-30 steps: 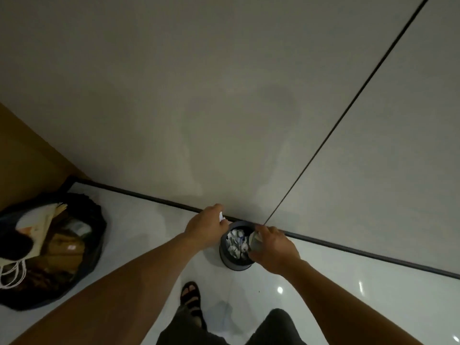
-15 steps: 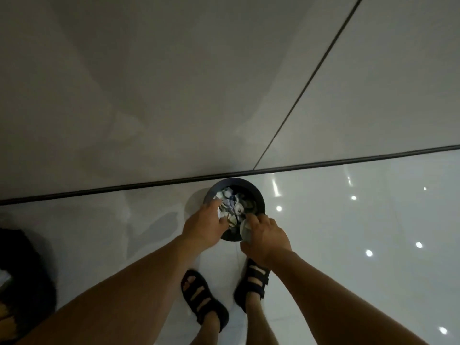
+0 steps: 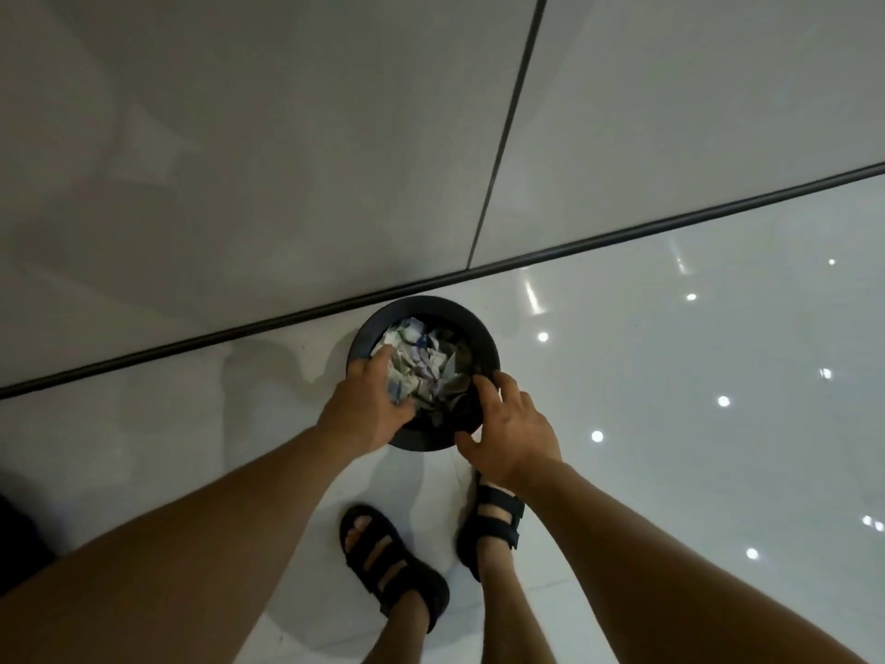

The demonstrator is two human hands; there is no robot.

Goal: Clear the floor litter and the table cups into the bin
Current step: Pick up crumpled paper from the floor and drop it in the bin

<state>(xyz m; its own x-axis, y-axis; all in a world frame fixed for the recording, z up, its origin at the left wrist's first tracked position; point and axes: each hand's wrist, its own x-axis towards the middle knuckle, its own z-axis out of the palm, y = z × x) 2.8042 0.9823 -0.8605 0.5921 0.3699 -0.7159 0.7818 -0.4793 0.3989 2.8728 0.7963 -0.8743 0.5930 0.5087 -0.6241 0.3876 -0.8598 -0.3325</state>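
Plainly the bin (image 3: pixel 431 304) is the centre of things: a round black one standing on the floor (image 3: pixel 670 376), its far rim close against the foot of the wall (image 3: pixel 239 160). It is heaped nearly to the rim with crumpled litter (image 3: pixel 421 366), mostly pale paper.

The left hand (image 3: pixel 368 409) lies over the near-left rim with its fingers bent down among the paper. Whether it holds the rim or a scrap, or only presses the heap down, I cannot tell. The right hand (image 3: pixel 510 433) straddles the near-right rim, fingers curved over the lip and thumb outside the wall, so it seems to grip the bin itself. No cup shows in either hand.

Nearer the camera, two feet in black sandals (image 3: pixel 392 563) stand just short of the bin.

The step in hand looks like settling a load into the bin, or packing it down. With the heap so high, the next move calls for a firm downward press while the bin is steadied, lest paper spill back onto the floor. Then the hands must come away to fetch what remains.
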